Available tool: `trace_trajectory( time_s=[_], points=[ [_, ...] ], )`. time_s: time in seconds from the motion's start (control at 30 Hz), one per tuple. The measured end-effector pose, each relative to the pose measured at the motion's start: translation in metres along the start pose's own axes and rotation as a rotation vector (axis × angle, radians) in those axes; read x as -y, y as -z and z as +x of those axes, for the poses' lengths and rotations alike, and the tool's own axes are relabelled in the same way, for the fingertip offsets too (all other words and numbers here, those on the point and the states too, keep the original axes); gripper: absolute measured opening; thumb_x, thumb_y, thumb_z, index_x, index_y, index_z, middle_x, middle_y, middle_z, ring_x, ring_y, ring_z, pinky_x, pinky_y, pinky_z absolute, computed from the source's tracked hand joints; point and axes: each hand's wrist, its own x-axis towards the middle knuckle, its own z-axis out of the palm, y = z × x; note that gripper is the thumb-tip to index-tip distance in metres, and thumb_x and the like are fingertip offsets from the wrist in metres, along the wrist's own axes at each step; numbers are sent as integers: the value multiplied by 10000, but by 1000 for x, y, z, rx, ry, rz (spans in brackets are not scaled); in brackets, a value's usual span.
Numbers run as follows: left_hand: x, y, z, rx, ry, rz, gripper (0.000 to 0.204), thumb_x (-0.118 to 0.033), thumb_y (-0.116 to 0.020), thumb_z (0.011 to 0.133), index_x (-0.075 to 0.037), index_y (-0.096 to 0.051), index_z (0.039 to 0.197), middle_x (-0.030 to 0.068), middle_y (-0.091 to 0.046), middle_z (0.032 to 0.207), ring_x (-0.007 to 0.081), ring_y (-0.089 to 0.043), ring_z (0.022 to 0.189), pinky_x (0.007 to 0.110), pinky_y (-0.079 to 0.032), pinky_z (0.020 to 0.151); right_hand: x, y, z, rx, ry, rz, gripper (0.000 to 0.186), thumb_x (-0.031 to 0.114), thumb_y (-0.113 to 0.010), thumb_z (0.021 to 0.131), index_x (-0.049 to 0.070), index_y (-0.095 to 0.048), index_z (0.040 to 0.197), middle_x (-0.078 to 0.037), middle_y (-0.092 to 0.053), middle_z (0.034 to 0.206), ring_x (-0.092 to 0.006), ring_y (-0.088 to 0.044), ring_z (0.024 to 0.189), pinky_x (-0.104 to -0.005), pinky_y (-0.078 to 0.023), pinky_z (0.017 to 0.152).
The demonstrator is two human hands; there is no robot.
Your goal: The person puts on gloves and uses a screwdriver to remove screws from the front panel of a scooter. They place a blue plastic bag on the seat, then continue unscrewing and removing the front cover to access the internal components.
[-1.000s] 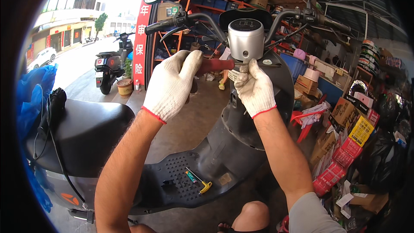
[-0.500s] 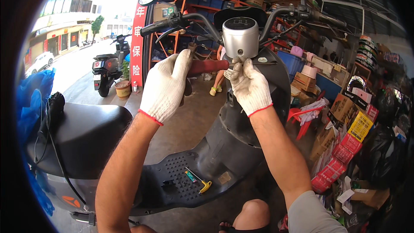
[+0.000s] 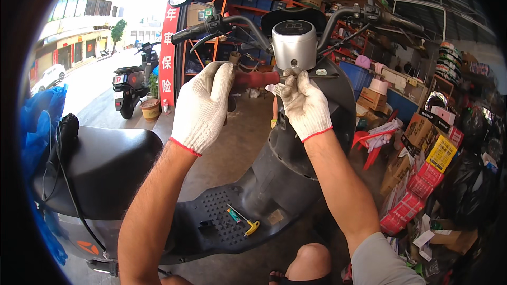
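Observation:
Both my hands wear white knit gloves with red cuffs, raised just below the silver round display housing (image 3: 294,47) of a dark scooter. My left hand (image 3: 203,103) is closed round the red handle of a screwdriver (image 3: 256,78), which lies level and points right. At its far end the fingers of my right hand (image 3: 306,100) are pinched together, smudged grey at the tips. What they hold there is hidden by the fingers. On the scooter's footboard (image 3: 211,237) lie a yellow-handled T-shaped tool (image 3: 252,227) and a small teal item (image 3: 233,216).
The black seat (image 3: 105,163) is at the left, a blue plastic sheet (image 3: 39,116) beyond it. Handlebars (image 3: 245,21) reach out above my hands. Stacked boxes (image 3: 422,179) and a red plastic chair (image 3: 367,145) stand at right. Another scooter (image 3: 132,84) is parked outside.
My hands stay nearly in place with the screwdriver, shifting only slightly. The person behind the scooter has moved right and is now mostly hidden.

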Motion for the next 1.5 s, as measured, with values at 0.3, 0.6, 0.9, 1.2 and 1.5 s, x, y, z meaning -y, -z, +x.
trace_trajectory(
  time_s=[0.3,0.6,0.9,1.2,1.5],
  points=[
    [17,-11,-3,-145,-408,108,414,-99,-595,961,2,-519,1355,157,-633,1123,194,-636,1006,305,-513,847,2,6,4,4,-28,1,214,254,-578,1032,63,-614,1121,-68,-661,964,-152,-639,788,-275,-528,605],
    [24,-24,-8,-185,-565,-56,440,-98,-649,933,-15,-532,1349,140,-634,1208,156,-628,1040,265,-531,785,6,23,17,83,-69,15,184,243,-593,1024,82,-626,1108,-56,-684,959,-136,-635,770,-282,-527,622],
    [6,-11,-6,-62,-172,0,430,-169,-525,1008,5,-472,1397,107,-599,1210,112,-591,844,248,-498,709,5,6,1,6,-1,-20,169,217,-578,1029,68,-618,1096,-64,-678,926,-146,-627,686,-298,-527,592],
    [4,-14,-9,-60,-170,0,420,-93,-548,996,10,-475,1396,138,-585,1235,132,-602,933,274,-509,783,6,15,3,51,-40,-12,181,232,-572,1033,78,-628,1108,-64,-676,917,-159,-629,709,-324,-532,619],
    [24,-25,-16,-124,-481,-56,515,-11,-587,944,4,-431,1435,112,-551,1314,151,-560,1105,293,-479,964,11,28,18,91,-103,-32,182,259,-597,1023,100,-625,1107,-61,-682,932,-120,-601,635,-265,-505,574]
  ],
)
